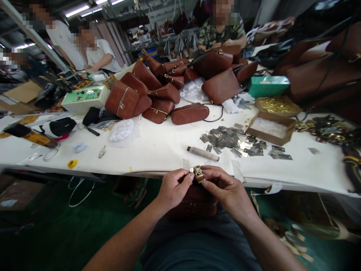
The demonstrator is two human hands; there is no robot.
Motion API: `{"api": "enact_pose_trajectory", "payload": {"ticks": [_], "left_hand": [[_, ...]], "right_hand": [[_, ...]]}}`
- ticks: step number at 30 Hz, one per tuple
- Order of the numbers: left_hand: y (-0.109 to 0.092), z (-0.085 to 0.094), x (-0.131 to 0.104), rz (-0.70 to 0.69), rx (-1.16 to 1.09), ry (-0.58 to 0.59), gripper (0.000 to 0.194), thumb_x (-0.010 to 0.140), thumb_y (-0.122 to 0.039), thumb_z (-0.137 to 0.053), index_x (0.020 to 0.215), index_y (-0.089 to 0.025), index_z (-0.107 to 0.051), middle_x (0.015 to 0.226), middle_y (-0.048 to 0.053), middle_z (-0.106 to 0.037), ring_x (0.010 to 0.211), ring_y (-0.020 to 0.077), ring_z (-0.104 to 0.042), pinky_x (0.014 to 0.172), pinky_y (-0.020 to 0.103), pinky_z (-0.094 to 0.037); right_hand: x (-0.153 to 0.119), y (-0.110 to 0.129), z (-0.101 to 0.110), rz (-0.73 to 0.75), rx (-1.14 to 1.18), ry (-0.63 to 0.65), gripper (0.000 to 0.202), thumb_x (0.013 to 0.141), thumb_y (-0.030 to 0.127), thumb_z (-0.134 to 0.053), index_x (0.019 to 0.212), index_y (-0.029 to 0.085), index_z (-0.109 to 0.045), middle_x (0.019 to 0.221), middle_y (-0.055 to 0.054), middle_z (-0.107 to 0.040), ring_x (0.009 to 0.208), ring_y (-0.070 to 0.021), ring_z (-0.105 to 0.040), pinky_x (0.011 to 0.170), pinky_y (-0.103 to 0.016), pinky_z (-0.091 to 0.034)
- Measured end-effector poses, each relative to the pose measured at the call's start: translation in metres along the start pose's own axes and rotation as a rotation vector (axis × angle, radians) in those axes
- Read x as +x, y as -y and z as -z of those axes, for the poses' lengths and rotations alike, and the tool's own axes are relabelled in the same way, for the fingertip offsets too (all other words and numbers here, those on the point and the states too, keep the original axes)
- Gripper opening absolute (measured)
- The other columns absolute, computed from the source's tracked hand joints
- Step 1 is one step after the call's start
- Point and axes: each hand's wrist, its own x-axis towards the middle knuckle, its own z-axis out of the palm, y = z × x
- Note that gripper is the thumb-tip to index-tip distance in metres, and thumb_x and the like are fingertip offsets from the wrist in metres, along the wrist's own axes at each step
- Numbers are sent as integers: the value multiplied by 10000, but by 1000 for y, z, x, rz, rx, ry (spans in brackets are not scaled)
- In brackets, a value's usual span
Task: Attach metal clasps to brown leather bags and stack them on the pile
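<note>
I can't fully make out the small brassy metal fitting (197, 173): my left hand (174, 187) and right hand (228, 188) partly cover it, both grips pinching, forearms (132, 227) angled inward, near the white worktop (158, 145) edge, above a half-hidden reddish-brown leather bag (194, 209).

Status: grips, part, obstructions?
Left grip, right grip: both on small metal hardware. Hardware by table's near edge, brown bag below. Pale rod, metal plates beyond, neither between grips.

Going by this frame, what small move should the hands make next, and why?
Perhaps lower the small metal fitting toward the brown bag: the left hand and right hand hold it from either side, and the bag lies just below them in the view. The fitting's finer details are too small to judge.
</note>
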Motion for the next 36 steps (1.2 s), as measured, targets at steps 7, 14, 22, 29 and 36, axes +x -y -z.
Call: {"api": "enact_pose_trajectory", "payload": {"ticks": [7, 14, 22, 29, 36], "left_hand": [[1, -1, 2, -12, 87, 21, 295, 1014, -352, -520, 813, -176, -644, 766, -1, -650, 739, 129, -579, 723, 251, -397], [3, 2, 3, -9, 76, 80, 308, 1021, -342, -480, 766, -181, -541, 725, -14, -561, 718, 131, -515, 695, 267, -347], [12, 7, 6, 31, -89, 115, 331, 998, -328, -479, 703, -177, -475, 666, -24, -470, 671, 123, -445, 640, 270, -313], [7, 19, 3, -32, -234, 191, 274, 1027, -337, -451, 920, -164, -635, 858, 15, -643, 813, 144, -572, 775, 271, -424], [9, 25, 3, -41, 114, 227, 204, 812, -149, -653, 1007, -207, -664, 969, -7, -709, 891, 161, -641, 831, 285, -466]], "right_hand": [[12, 7, 7, -28, -128, 7, 283, 885, 474, -766, 1009, 223, -810, 1080, -64, -762, 1021, -235, -701, 918, -346, -567], [24, 17, -1, 325, -441, -33, 225, 1016, 371, -626, 1113, 226, -767, 1146, -87, -724, 1071, -232, -680, 939, -369, -547], [32, 19, 5, 605, -756, 394, 300, 1003, 196, -619, 1272, 289, -718, 1205, -73, -703, 1064, -211, -666, 918, -361, -537], [26, 26, 6, 313, -363, 182, 87, 982, 293, -683, 978, 231, -742, 998, -54, -701, 943, -194, -650, 839, -312, -504], [-6, 14, -3, -238, 406, 77, 242, 899, 423, -775, 922, 191, -706, 799, -37, -659, 724, -142, -567, 688, -257, -448]]}}
